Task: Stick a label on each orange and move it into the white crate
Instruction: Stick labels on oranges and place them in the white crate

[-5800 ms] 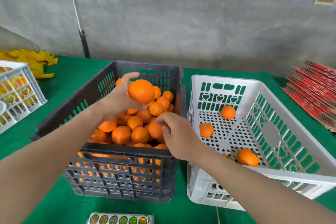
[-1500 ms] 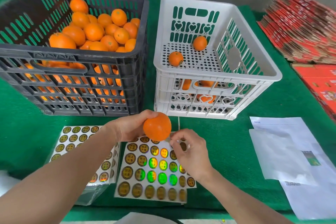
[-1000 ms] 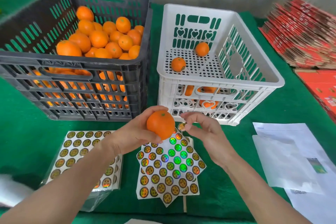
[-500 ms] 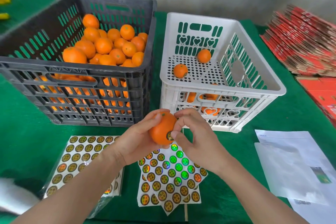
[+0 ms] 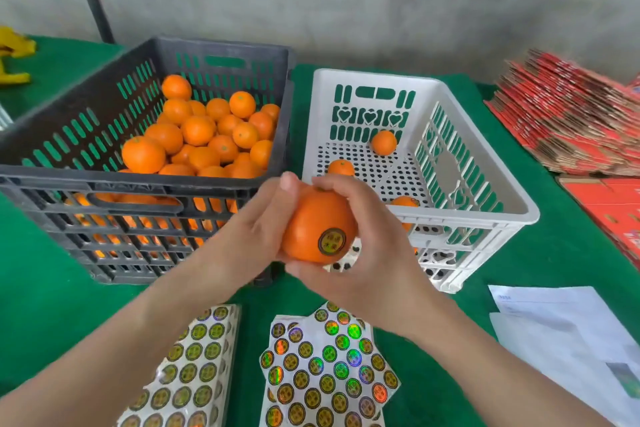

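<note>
The green worktop (image 5: 45, 288) fills the view up to a grey wall. On it stand two crates side by side, almost touching: a dark crate (image 5: 69, 135) on the left, with a heap of oranges (image 5: 207, 135) piled toward its far right corner, and the white crate (image 5: 375, 78) on the right. The white crate is open at the top, and most of its perforated floor is bare. Three oranges lie in it: one by the far wall (image 5: 383, 142), one near the left wall (image 5: 341, 168) and one toward the near wall (image 5: 405, 201).

A stack of red cardboard (image 5: 568, 121) lies at the right edge, well apart from the crates. White papers (image 5: 561, 333) lie in front of it. Two sticker sheets lie near the person: a left sheet (image 5: 194, 364) and a right sheet (image 5: 322, 371), with a strip of green between them.

Both forearms reach in from below and meet in front of the white crate's near left corner, hiding it. The left hand (image 5: 263, 218) cups the orange (image 5: 311, 218) from the left, with its thumb raised against the top. The right hand (image 5: 367, 253) wraps it from the right, its fingers (image 5: 332, 184) curled over the top and its palm below. So both hands grip the fruit, which is off the worktop and outside both crates. A round label (image 5: 331, 241) sits on the orange's near face, between the hands and uncovered.
</note>
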The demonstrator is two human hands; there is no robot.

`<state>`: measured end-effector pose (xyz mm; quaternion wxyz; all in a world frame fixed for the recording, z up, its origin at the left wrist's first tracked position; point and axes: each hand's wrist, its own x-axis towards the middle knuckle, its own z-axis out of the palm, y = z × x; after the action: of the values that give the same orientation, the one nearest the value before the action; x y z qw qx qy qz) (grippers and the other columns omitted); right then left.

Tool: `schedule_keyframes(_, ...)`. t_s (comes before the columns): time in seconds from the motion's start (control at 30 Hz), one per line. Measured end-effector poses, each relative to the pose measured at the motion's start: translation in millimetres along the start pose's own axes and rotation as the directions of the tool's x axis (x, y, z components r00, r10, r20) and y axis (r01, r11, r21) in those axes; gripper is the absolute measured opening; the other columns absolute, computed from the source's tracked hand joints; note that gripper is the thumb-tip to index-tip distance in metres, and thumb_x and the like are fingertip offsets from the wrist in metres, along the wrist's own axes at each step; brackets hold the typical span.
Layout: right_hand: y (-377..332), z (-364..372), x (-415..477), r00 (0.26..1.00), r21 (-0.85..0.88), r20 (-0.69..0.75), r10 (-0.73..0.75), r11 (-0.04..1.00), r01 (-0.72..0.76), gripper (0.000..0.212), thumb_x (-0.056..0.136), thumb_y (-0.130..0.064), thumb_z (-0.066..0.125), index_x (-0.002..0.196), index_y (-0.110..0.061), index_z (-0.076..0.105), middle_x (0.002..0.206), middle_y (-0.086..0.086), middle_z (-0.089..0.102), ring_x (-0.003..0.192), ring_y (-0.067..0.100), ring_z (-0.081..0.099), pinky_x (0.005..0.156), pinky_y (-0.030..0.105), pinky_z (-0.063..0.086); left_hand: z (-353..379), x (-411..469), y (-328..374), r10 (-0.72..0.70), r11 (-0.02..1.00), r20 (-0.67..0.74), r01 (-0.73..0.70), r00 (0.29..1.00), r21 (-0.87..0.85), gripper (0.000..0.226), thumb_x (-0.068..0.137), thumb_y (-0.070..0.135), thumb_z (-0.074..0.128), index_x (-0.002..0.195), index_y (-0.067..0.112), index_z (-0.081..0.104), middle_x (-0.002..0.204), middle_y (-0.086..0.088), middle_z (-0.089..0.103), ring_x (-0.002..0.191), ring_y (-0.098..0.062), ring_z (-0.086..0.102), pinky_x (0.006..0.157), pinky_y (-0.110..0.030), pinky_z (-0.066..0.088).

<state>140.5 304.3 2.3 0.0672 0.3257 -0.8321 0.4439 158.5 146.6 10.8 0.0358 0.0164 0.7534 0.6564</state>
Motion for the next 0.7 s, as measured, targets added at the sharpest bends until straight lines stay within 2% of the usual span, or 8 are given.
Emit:
schedule_keyframes(0.1,14,-29,61,0.989,-0.014,-0.149,0.008,1.000,-0.010,0.065,0.060,-0.036,0.073,0.115,-0.039,0.038,0.116,-0.010,0.042,0.102,-0.005,0.042,0.081,0.002,0.034,-37,37,23,0.360,0.882,-0.228,-0.250,0.905,0.400,0.041,0.094,0.053,0.035,0.104,0.018,0.055,0.081,-0.003,0.066,0.069,-0.020,0.066,0.062,-0.030,0.056)
schedule_keyframes(0.2,65,-50,129,0.975,-0.266,-0.005,0.221,0.940,-0.214,0.061,0.066,-0.028,0.077,0.116,-0.030,0.043,0.114,-0.001,0.045,0.100,0.008,0.046,0.071,0.012,0.035,-84,79,16,0.367,0.672,-0.364,0.027,0.856,0.740,0.020,0.096,0.022,0.049,0.112,0.013,0.057,0.089,-0.013,0.065,0.085,-0.035,0.061,0.076,-0.040,0.048)
schedule_keyframes(0.3,135,-44,161,0.796,-0.686,0.296,0.528,0.698,-0.207,0.083,0.068,-0.019,0.078,0.138,-0.013,0.033,0.126,0.009,0.052,0.107,0.025,0.052,0.080,0.030,0.046,-108,94,-8,0.194,0.521,-0.379,0.232,0.905,0.822,0.025,0.091,0.016,0.056,0.115,0.007,0.058,0.100,-0.018,0.066,0.095,-0.038,0.059,0.079,-0.041,0.045)
schedule_keyframes(0.37,174,-35,161,0.659,-0.808,0.369,0.655,0.577,-0.121,0.095,0.070,-0.013,0.075,0.146,-0.013,0.017,0.122,0.011,0.053,0.106,0.029,0.053,0.086,0.040,0.050,-110,93,-16,0.205,0.554,-0.432,0.259,0.878,0.791,0.026,0.091,0.014,0.056,0.115,0.005,0.058,0.099,-0.019,0.067,0.090,-0.038,0.059,0.073,-0.040,0.044)
schedule_keyframes(0.47,213,-30,153,0.548,-0.852,0.367,0.751,0.508,-0.126,0.084,0.072,-0.009,0.070,0.141,-0.015,0.024,0.102,0.004,0.053,0.089,0.026,0.053,0.073,0.039,0.051,-108,92,-19,0.335,0.617,-0.514,0.228,0.790,0.753,0.024,0.092,0.008,0.052,0.115,0.006,0.058,0.091,-0.015,0.067,0.078,-0.033,0.057,0.065,-0.037,0.041)
schedule_keyframes(0.6,228,-32,163,0.443,-0.919,0.341,0.829,0.393,-0.027,0.080,0.076,-0.015,0.069,0.143,-0.014,0.026,0.125,0.008,0.050,0.103,0.028,0.055,0.080,0.037,0.051,-110,94,-17,0.271,0.704,-0.566,0.241,0.779,0.668,0.039,0.086,-0.007,0.044,0.120,0.007,0.053,0.095,-0.007,0.065,0.079,-0.025,0.057,0.060,-0.032,0.042)
schedule_keyframes(0.63,223,-33,170,0.463,-0.916,0.339,0.819,0.400,-0.035,0.082,0.077,-0.017,0.070,0.145,-0.013,0.025,0.134,0.009,0.047,0.113,0.029,0.052,0.088,0.038,0.049,-112,95,-18,0.231,0.715,-0.559,0.251,0.797,0.653,0.041,0.085,-0.008,0.043,0.122,0.008,0.052,0.097,-0.006,0.065,0.079,-0.024,0.058,0.056,-0.032,0.042)
schedule_keyframes(0.7,196,-32,194,0.717,-0.798,0.277,0.639,0.569,-0.199,0.072,0.083,-0.022,0.068,0.144,-0.011,0.031,0.140,0.010,0.044,0.122,0.027,0.048,0.096,0.036,0.044,-119,98,-19,0.197,0.716,-0.534,0.251,0.822,0.651,0.042,0.086,-0.009,0.044,0.124,0.007,0.050,0.100,-0.008,0.066,0.082,-0.024,0.058,0.054,-0.031,0.042)
